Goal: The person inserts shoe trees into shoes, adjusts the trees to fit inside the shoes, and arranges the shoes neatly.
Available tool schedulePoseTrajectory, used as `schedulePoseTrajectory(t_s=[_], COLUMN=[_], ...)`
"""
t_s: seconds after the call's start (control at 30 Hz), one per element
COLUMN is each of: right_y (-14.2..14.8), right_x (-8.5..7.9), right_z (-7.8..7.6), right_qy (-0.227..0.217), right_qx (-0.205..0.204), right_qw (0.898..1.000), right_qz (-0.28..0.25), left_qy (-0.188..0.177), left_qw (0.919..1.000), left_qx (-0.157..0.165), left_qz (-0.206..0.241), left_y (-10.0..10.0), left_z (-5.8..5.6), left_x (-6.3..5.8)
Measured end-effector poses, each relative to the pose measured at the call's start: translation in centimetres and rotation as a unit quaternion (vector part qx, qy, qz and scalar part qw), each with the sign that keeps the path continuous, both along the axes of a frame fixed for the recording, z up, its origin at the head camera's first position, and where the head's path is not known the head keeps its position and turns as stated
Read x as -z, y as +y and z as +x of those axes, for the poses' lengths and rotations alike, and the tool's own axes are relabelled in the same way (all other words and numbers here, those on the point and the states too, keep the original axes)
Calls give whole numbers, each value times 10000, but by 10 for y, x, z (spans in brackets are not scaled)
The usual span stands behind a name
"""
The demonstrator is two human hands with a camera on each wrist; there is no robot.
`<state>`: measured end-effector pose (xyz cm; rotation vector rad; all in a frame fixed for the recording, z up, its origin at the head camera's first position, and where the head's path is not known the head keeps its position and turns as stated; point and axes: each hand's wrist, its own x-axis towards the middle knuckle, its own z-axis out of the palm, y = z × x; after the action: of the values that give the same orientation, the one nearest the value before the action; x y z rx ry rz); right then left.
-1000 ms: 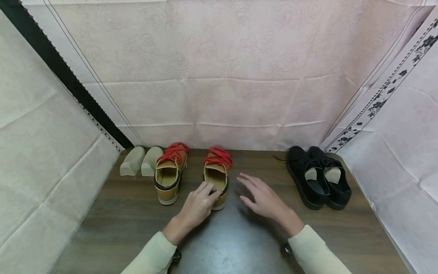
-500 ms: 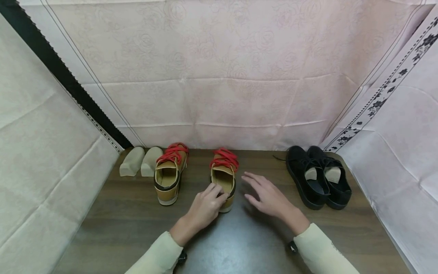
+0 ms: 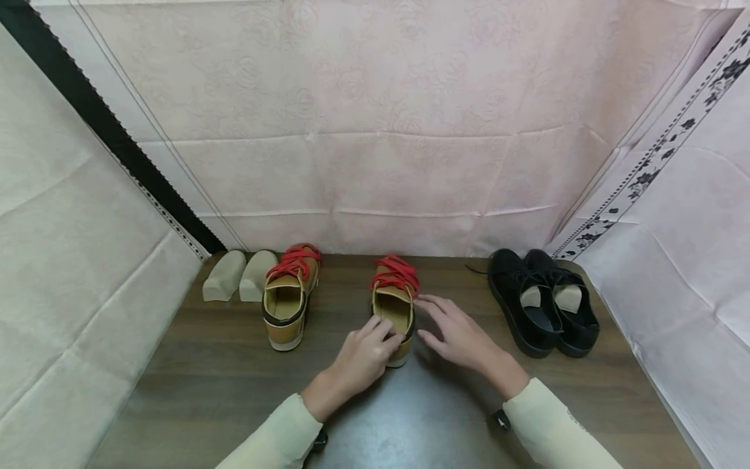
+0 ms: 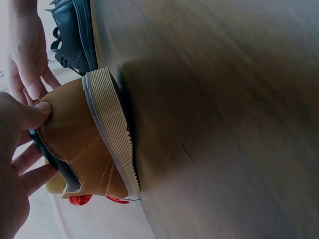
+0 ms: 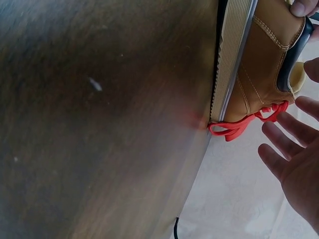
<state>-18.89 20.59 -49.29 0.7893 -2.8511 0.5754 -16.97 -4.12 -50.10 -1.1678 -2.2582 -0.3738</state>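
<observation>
**Grip and Snag Hazards**

Head: the left hand (image 3: 364, 353) pinched the tan shoe (image 3: 396, 306) by its heel (image 3: 401, 355), between its mate (image 3: 287, 330) and the black shoes (image 3: 547, 309); the right hand (image 3: 458, 339), fingers apart, was just beside it.

Left wrist: a weak pinch could have let the heel slip.

Right wrist: looped laces (image 5: 242, 124) might have snagged fingers. No writing was legible.

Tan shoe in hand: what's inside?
In the tan shoe, only pale lining shows; the toe end is covered by tongue and red laces. The left hand hides some lining.
</observation>
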Motion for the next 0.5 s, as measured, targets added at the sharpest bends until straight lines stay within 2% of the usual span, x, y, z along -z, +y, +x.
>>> schedulePoseTrajectory(t_s=[0.2, 0.5], right_y=[0, -1], right_x=[-1, 0], right_z=[-2, -6], right_qy=[-185, -113], right_qx=[235, 512], right_qw=[9989, 9918], right_qz=[-368, -1168], left_qy=[108, 24], left_qw=[9999, 9999], left_qx=[-25, 145], left_qz=[-48, -75], left_y=[5, 14], left_z=[2, 5], left_x=[1, 1])
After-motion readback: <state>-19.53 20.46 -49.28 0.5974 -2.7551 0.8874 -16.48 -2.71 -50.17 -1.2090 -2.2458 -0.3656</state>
